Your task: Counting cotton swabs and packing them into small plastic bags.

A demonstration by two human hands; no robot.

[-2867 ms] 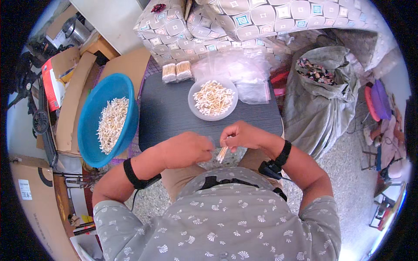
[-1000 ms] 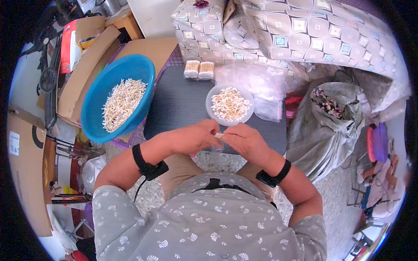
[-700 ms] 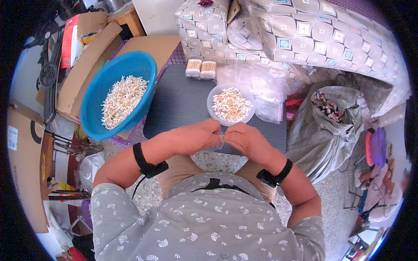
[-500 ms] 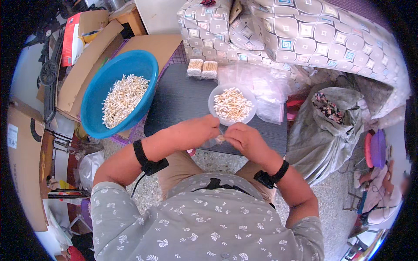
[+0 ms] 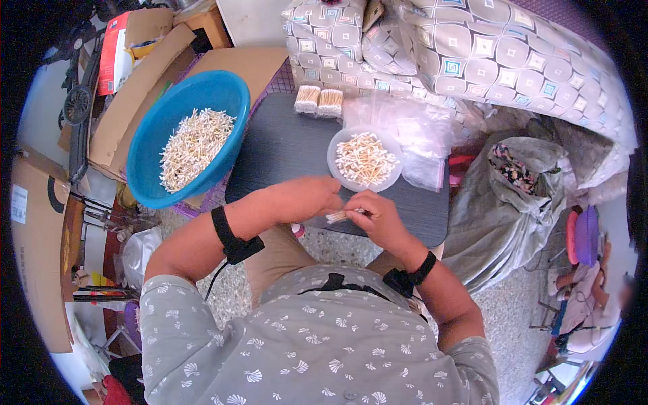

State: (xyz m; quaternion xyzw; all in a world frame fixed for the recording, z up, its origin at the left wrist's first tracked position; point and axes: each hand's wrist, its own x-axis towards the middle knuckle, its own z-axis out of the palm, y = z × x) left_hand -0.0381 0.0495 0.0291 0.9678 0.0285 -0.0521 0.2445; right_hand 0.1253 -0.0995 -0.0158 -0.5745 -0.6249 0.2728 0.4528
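Observation:
Over the near edge of the dark table, my two hands are close together. My right hand [image 5: 375,214] is closed on a small bunch of cotton swabs [image 5: 337,217], pinched between thumb and fingers; whether a clear bag wraps it cannot be made out. My left hand [image 5: 316,198] is closed at the bunch's left side, its fingertips partly hidden. Just beyond the hands stands a white plastic bowl [image 5: 332,169] of loose cotton swabs [image 5: 366,159]. Two packed bundles of swabs [image 5: 318,100] sit at the table's far edge.
A large blue basin [image 5: 143,182] of loose swabs tilts at the left beside cardboard [image 5: 108,145]. Clear plastic bags [image 5: 424,145] lie right of the bowl on the dark table [image 5: 270,145]. A grey sack [image 5: 472,216] stands at the right; a patterned sofa [image 5: 499,54] is behind.
The swab bunch has come further into view, held lengthwise from my right fingers toward the left. My hands have shifted only slightly.

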